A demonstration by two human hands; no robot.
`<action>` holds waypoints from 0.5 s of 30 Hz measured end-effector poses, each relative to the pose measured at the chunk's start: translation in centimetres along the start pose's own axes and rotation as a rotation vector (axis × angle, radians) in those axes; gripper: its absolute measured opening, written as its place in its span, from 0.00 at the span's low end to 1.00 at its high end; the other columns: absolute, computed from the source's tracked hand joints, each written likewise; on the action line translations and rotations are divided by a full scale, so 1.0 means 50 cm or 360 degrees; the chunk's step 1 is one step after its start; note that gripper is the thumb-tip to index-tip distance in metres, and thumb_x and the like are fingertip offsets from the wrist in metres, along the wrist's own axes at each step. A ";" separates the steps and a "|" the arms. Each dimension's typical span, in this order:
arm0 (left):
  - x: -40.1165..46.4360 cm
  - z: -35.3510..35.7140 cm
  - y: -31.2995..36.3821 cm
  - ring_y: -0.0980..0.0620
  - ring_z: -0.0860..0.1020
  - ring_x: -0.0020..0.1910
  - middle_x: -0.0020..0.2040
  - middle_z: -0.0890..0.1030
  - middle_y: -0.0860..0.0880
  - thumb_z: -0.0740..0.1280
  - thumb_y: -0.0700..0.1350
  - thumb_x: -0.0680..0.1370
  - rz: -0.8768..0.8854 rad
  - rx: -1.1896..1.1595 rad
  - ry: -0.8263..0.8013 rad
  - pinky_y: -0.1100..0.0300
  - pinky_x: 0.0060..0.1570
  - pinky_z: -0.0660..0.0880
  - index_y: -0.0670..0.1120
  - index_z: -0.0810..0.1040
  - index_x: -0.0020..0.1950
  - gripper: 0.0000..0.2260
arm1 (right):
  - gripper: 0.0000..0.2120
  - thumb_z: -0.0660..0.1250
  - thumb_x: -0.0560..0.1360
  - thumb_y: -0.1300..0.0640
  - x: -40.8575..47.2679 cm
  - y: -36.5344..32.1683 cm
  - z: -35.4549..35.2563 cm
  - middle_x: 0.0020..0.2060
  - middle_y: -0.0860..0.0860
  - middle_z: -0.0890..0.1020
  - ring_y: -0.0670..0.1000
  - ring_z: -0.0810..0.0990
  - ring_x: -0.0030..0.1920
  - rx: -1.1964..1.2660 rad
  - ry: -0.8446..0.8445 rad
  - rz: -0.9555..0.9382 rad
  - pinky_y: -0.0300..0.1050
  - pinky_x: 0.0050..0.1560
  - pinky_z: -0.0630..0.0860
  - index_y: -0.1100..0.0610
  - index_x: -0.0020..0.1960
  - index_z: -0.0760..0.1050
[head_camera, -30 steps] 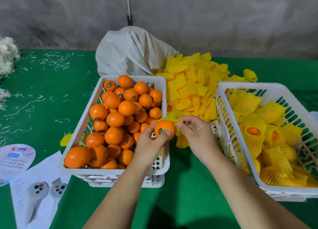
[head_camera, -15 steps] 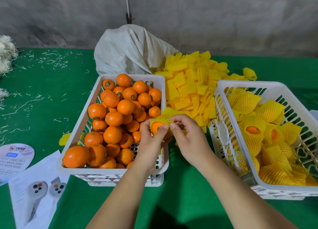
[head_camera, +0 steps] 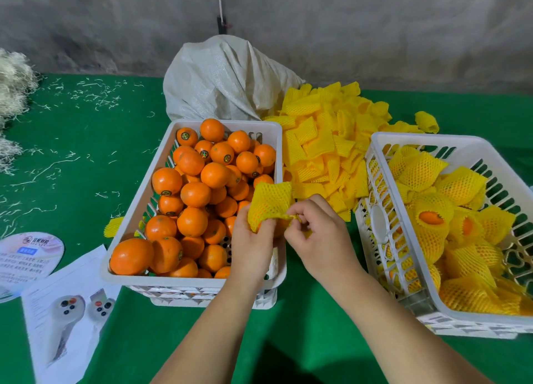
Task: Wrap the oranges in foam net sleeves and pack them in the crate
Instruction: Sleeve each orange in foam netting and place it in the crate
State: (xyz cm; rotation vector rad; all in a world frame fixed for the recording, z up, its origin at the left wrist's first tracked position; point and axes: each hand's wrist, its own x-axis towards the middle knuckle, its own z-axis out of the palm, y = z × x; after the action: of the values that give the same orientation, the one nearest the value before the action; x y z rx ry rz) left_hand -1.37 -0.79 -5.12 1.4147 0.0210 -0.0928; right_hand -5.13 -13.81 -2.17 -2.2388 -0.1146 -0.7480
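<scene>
My left hand [head_camera: 251, 246] grips an orange now mostly covered by a yellow foam net sleeve [head_camera: 269, 203], held over the near right corner of the white crate of bare oranges [head_camera: 135, 210]. My right hand [head_camera: 318, 233] pinches the sleeve's lower edge beside it. Several loose oranges [head_camera: 196, 194] fill that crate. A second white crate [head_camera: 383, 141] at the right holds several wrapped oranges [head_camera: 431, 219]. A heap of flat yellow sleeves [head_camera: 323, 144] lies between and behind the two crates.
A grey woven sack [head_camera: 222, 80] stands behind the orange crate against the wall. Printed sheets [head_camera: 63, 311] and a round card [head_camera: 27, 254] lie on the green table at the near left. Pale straw-like fibres [head_camera: 11, 77] are scattered at the far left.
The sleeve has been drawn over the orange, which showed bare a second ago. Both hands have stayed close together at the crate's near right corner.
</scene>
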 end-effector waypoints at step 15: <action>-0.023 0.015 0.010 0.48 0.82 0.62 0.62 0.84 0.47 0.71 0.45 0.82 0.0084 0.0073 -0.0390 0.55 0.61 0.80 0.44 0.74 0.73 0.20 | 0.17 0.62 0.79 0.68 0.019 0.020 -0.011 0.58 0.53 0.77 0.52 0.77 0.61 0.0084 0.0067 0.0243 0.49 0.61 0.77 0.60 0.65 0.80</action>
State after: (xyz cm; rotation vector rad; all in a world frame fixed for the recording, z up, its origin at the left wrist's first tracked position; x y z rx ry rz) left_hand -2.53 -1.39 -4.43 1.4406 -0.2223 -0.2236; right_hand -4.30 -15.03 -1.97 -2.1527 0.0560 -0.7008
